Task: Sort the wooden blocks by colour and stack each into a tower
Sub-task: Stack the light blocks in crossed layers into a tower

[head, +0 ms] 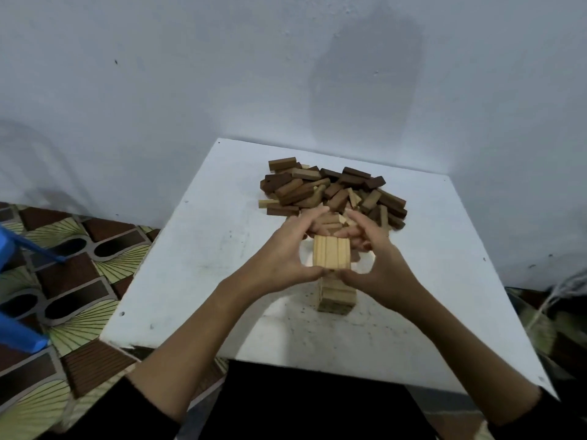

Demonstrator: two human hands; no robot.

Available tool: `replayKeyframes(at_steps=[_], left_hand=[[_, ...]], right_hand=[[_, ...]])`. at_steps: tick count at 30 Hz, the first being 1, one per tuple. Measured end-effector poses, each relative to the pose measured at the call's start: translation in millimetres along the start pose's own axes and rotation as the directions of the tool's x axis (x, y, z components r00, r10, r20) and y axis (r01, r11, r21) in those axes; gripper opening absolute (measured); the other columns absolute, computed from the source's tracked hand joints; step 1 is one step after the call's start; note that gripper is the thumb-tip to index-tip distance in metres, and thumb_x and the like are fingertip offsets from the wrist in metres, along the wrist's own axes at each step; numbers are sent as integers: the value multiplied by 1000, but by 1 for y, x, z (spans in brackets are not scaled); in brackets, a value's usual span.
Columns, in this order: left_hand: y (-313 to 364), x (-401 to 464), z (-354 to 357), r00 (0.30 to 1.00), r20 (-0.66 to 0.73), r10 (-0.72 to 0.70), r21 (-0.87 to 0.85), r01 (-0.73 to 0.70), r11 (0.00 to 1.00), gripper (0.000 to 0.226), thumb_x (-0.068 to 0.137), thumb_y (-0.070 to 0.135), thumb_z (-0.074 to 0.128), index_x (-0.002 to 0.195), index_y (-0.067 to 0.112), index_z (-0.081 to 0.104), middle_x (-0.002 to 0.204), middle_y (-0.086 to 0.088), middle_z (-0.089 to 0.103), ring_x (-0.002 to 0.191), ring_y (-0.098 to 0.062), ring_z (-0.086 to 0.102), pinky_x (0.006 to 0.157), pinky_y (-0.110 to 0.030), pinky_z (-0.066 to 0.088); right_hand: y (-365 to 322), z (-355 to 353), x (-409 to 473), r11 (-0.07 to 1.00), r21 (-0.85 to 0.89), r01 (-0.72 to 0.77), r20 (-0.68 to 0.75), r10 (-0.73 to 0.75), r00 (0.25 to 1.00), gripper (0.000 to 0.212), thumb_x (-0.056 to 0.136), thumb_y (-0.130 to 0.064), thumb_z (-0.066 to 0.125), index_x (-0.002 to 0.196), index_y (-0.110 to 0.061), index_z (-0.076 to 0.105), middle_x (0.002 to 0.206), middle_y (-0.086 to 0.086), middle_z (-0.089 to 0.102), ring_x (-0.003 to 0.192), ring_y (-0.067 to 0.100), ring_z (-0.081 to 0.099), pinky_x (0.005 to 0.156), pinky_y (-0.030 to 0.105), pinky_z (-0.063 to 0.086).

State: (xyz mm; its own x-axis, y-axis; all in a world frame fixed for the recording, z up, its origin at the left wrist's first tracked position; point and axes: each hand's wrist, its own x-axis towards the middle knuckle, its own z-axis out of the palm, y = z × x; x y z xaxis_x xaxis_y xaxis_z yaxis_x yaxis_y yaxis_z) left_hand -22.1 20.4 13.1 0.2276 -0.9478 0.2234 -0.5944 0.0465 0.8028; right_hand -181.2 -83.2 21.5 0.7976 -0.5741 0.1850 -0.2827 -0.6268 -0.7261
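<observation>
Against a pale blue-grey wall point(222, 74) stands a white desk point(197, 281), its surface scuffed and speckled. To its left, the floor point(79, 271) has patterned tiles in brown, green and black, and part of a blue plastic object point(19, 338) shows at the left edge. At the far side of the desk lies a loose pile of wooden blocks point(333, 192), mostly dark and mid brown with a few pale ones mixed in. Nearer the person, in the middle of the desk, rises a tower of pale blocks point(336, 296). Its top layer point(332, 252) is three pale blocks set side by side. The left hand point(286, 252) cups the left side of that top layer, fingers curled round its far end and thumb at its near edge. The right hand point(374, 252) grips the right side in the same way. Both thumbs nearly meet at the layer's near edge. Dark sleeves point(139, 411) cover the forearms below.
</observation>
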Motion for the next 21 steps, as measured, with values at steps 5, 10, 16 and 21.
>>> replayKeyframes(at_steps=[5, 10, 16, 21], left_hand=[[-2, -1, 22, 998, 64, -17, -17, 18, 1000, 88, 72, 22, 82, 142, 31, 30, 110, 14, 54, 104, -1, 47, 86, -8, 36], [-9, -5, 33, 995, 95, -35, 43, 32, 999, 90, 71, 27, 82, 145, 25, 30, 118, 6, 55, 109, -8, 47, 84, -5, 34], [-14, -6, 39, 992, 106, -72, 72, 64, 995, 91, 70, 25, 83, 145, 24, 31, 123, 1, 55, 111, -9, 48, 83, -1, 32], [-17, -9, 41, 986, 124, -109, 71, 100, 992, 93, 70, 24, 83, 146, 26, 29, 131, -1, 50, 115, -7, 46, 85, -2, 33]], right_hand=[[19, 0, -18, 998, 9, -57, 7, 57, 998, 87, 69, -14, 82, 138, -28, 30, 119, -16, 50, 120, 13, 43, 91, 11, 30], [29, 5, -25, 995, 1, -96, 40, 96, 995, 91, 70, -22, 83, 143, -20, 30, 124, -20, 42, 121, 8, 37, 96, 23, 34], [35, 8, -28, 997, 24, -75, 58, 74, 996, 87, 71, -19, 82, 142, -22, 32, 105, -44, 37, 109, -4, 38, 99, 28, 35], [36, 6, -30, 996, 47, -73, 69, 69, 995, 89, 71, -18, 81, 144, -22, 29, 105, -50, 33, 117, 3, 34, 102, 28, 33]])
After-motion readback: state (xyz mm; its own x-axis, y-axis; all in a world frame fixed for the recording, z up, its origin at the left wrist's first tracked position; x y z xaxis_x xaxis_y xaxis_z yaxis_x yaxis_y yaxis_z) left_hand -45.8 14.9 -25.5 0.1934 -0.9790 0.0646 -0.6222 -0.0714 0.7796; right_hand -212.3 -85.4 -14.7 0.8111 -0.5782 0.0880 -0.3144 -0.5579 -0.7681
